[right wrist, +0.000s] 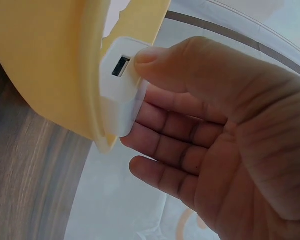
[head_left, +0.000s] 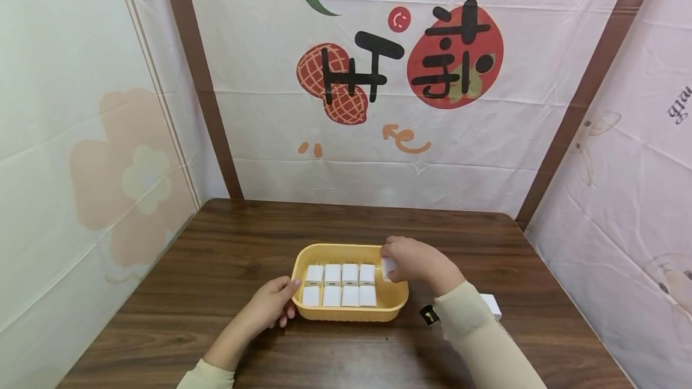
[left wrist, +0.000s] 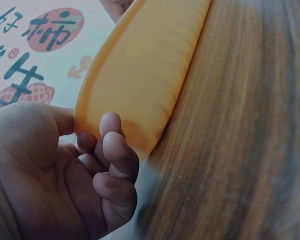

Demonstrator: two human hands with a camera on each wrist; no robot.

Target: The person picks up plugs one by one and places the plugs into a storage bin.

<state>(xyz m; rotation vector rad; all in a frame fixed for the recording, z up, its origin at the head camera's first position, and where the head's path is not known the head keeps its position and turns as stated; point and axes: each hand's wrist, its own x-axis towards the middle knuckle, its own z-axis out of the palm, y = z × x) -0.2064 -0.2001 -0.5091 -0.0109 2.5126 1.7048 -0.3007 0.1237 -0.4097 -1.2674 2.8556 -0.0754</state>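
Note:
A yellow plastic basket (head_left: pixel 351 315) stands on the table with white USB chargers (head_left: pixel 332 296) laid in two rows inside, their ports showing on the back row. At the basket's left end, my left hand (head_left: pixel 268 304) pinches the rim between thumb and fingers, the other fingers curled below it. My right hand (head_left: pixel 413 260) is over the right end of the basket, holding one more white USB charger (right wrist: pixel 117 90) between thumb and fingers. In the right wrist view that charger's USB port faces the camera, close beside the basket's rim.
A white box-like object (head_left: pixel 491 305) lies on the brown wooden table (head_left: pixel 259 227), partly hidden behind the right sleeve. A black tag (head_left: pixel 429 315) with a yellow mark shows beside that sleeve's cuff. Printed fabric sheets (head_left: pixel 259 125) enclose the back and sides.

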